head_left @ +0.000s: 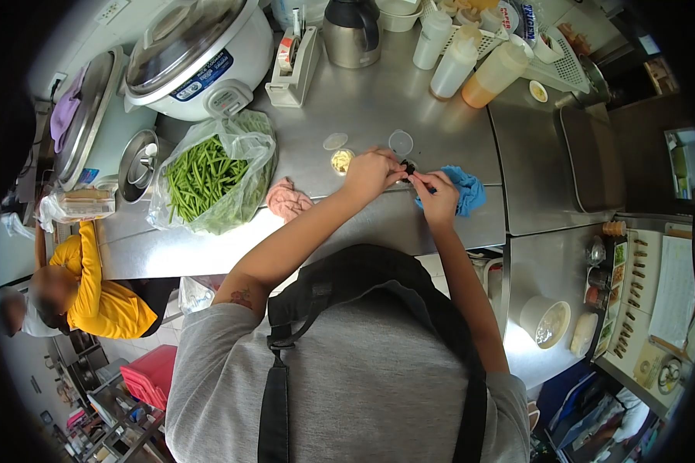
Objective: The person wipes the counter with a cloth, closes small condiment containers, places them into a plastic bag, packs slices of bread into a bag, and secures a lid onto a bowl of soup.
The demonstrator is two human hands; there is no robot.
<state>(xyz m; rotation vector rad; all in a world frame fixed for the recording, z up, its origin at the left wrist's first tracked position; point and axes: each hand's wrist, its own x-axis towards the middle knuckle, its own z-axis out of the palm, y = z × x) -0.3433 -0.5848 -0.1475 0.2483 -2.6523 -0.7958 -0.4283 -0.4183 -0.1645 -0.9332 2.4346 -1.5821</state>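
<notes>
My left hand and my right hand meet over the steel counter, fingertips pinched on a small dark item between them. Its exact nature is too small to tell. Just beyond them lies a round clear lid or shallow cup. Left of my left hand stands a small cup with pale yellow contents, and a clear lid lies behind it. A crumpled blue cloth sits against my right hand. The pink cloth lies further left.
An open plastic bag of green beans stands at left, before a large rice cooker. Behind are a tape dispenser, a steel jug and squeeze bottles. A person in yellow is at far left.
</notes>
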